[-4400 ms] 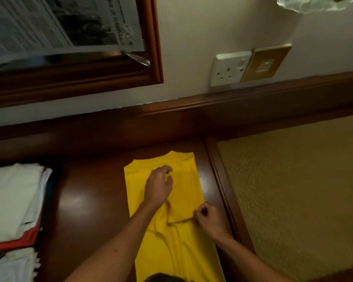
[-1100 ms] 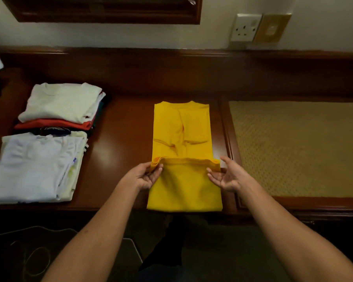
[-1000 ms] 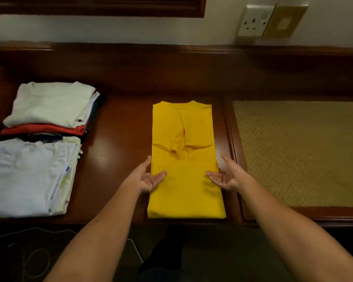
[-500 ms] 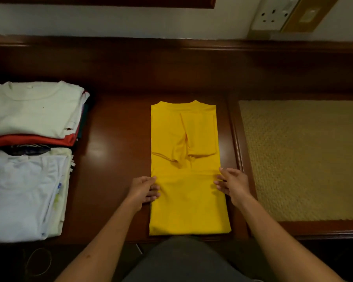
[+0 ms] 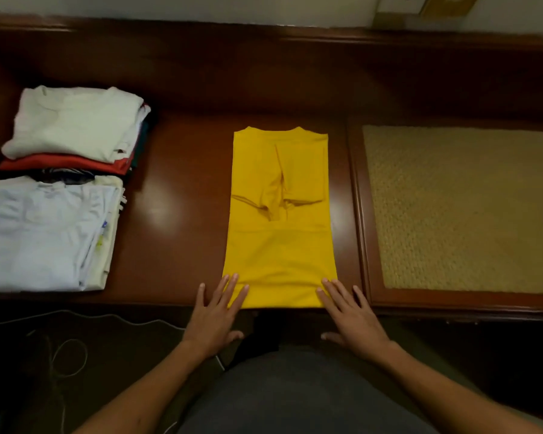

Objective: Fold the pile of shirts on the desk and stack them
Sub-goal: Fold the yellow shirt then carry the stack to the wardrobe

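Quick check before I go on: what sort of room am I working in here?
Probably a hotel room or bedroom: a polished dark wooden desk built along the wall, a woven mat inset in its top, and a wall socket just above.

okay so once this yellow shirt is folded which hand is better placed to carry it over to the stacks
Left, probably. The left hand lies on the yellow shirt's near left corner, on the side facing the folded stacks. The right hand would have to cross over.
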A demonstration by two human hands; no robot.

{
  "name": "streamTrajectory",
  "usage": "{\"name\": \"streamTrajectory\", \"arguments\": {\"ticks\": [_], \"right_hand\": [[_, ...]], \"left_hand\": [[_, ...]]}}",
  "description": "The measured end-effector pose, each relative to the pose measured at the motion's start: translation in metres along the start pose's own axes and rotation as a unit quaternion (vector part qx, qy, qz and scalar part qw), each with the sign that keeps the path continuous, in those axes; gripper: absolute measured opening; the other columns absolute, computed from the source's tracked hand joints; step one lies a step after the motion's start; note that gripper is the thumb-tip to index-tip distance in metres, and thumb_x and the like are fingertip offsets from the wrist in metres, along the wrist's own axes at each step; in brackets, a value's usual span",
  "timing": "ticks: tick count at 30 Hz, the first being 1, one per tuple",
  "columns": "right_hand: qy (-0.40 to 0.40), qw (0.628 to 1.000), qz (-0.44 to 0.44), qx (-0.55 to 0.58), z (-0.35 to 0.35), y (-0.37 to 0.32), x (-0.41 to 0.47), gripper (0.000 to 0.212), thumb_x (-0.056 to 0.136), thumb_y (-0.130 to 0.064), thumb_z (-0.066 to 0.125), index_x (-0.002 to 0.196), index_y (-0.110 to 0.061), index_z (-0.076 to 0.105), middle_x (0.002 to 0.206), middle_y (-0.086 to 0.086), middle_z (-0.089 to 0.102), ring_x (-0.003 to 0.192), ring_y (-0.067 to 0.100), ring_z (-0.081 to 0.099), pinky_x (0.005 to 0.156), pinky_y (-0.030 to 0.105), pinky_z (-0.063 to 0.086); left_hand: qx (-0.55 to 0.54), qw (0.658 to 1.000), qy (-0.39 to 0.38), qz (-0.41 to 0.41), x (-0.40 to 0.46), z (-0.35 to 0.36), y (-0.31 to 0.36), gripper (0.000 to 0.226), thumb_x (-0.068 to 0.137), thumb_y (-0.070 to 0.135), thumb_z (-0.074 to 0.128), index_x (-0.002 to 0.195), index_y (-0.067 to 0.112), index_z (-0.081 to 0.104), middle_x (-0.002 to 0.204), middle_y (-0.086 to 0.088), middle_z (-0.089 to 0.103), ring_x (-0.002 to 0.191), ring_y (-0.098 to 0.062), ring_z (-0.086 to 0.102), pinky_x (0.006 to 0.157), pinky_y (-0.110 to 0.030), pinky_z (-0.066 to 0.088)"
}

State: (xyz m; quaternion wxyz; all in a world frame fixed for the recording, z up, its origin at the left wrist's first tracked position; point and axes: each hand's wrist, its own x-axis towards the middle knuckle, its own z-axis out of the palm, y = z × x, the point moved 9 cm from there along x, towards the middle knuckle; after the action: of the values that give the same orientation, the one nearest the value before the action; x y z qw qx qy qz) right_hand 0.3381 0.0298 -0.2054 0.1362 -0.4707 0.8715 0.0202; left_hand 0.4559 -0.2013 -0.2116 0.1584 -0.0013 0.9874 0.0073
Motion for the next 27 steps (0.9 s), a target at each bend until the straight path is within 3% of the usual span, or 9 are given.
{"name": "streamTrajectory", "arguments": {"ticks": [5,8,10,12,14,17,21,24,27], "right_hand": [[0.14,0.986,0.033,0.083,-0.024,-0.005,-0.008,0.06,0.067,-0.007,0.086,0.123,-0.013,0.064,0.137,0.01,0.056,0.124,0.032,0.055,0.089,0.053,0.05],[0.19,0.974,0.03,0.123,-0.039,-0.011,-0.013,0.039,0.07,0.0,0.081,0.105,-0.013,0.071,0.12,0.008,0.066,0.111,0.03,0.062,0.082,0.05,0.053],[0.196,0.964,0.045,0.174,-0.047,-0.01,-0.013,0.028,0.076,-0.002,0.074,0.102,-0.013,0.07,0.109,0.005,0.069,0.104,0.026,0.064,0.082,0.051,0.053],[0.199,0.943,0.1,0.249,-0.053,0.002,-0.01,0.025,0.085,-0.006,0.065,0.109,-0.011,0.069,0.106,0.005,0.069,0.1,0.023,0.063,0.086,0.045,0.052],[0.203,0.909,0.163,0.326,-0.061,0.017,-0.007,0.027,0.092,-0.008,0.062,0.118,-0.008,0.065,0.108,0.007,0.066,0.099,0.021,0.061,0.087,0.036,0.05],[0.276,0.862,0.198,0.377,-0.098,0.029,0.004,0.019,0.094,-0.008,0.06,0.112,-0.007,0.065,0.097,0.001,0.063,0.089,0.017,0.06,0.076,0.025,0.045],[0.35,0.797,0.221,0.439,-0.149,0.047,0.04,0.018,0.096,-0.022,0.051,0.105,-0.012,0.061,0.088,-0.006,0.057,0.079,-0.001,0.052,0.065,0.01,0.038],[0.386,0.789,0.232,0.418,-0.18,0.066,0.08,0.017,0.101,-0.022,0.049,0.107,-0.01,0.06,0.086,-0.003,0.056,0.074,0.008,0.05,0.059,0.02,0.035],[0.38,0.802,0.269,0.374,-0.195,0.094,0.129,0.023,0.102,-0.022,0.047,0.114,-0.006,0.06,0.089,0.001,0.058,0.077,0.012,0.049,0.058,0.025,0.026]], "left_hand": [[-0.076,0.993,0.087,-0.032,-0.005,-0.021,-0.004,0.101,0.051,0.007,0.091,0.141,0.018,0.046,0.148,-0.01,0.045,0.135,-0.027,0.041,0.087,-0.055,0.049],[-0.125,0.982,0.139,-0.026,-0.01,-0.029,-0.011,0.08,0.046,0.003,0.091,0.121,0.013,0.065,0.133,-0.01,0.059,0.12,-0.029,0.059,0.076,-0.045,0.051],[-0.217,0.964,0.149,-0.037,-0.008,-0.033,-0.02,0.056,0.057,0.0,0.086,0.109,0.013,0.07,0.128,-0.01,0.063,0.118,-0.029,0.06,0.082,-0.046,0.052],[-0.362,0.916,0.144,-0.096,-0.007,-0.041,-0.037,0.031,0.074,-0.001,0.075,0.1,0.015,0.074,0.117,-0.006,0.07,0.109,-0.018,0.063,0.092,-0.031,0.05],[-0.482,0.847,0.153,-0.163,-0.006,-0.055,-0.051,0.024,0.083,0.0,0.07,0.091,0.022,0.073,0.09,0.001,0.074,0.082,-0.001,0.063,0.073,-0.014,0.046],[-0.57,0.766,0.22,-0.199,0.003,-0.089,-0.065,0.026,0.086,0.0,0.068,0.083,0.026,0.07,0.072,0.009,0.068,0.065,0.004,0.058,0.062,-0.012,0.044],[-0.627,0.685,0.302,-0.215,0.042,-0.129,-0.087,0.019,0.092,0.005,0.062,0.076,0.014,0.067,0.067,-0.002,0.058,0.061,-0.006,0.048,0.054,-0.021,0.038],[-0.576,0.708,0.356,-0.201,0.082,-0.161,-0.104,0.023,0.098,0.017,0.054,0.076,0.01,0.055,0.063,0.002,0.044,0.058,-0.007,0.039,0.053,-0.025,0.031],[-0.454,0.79,0.357,-0.206,0.128,-0.175,-0.123,0.022,0.102,0.028,0.046,0.088,0.012,0.052,0.061,0.007,0.043,0.053,-0.007,0.042,0.049,-0.026,0.031]]}}
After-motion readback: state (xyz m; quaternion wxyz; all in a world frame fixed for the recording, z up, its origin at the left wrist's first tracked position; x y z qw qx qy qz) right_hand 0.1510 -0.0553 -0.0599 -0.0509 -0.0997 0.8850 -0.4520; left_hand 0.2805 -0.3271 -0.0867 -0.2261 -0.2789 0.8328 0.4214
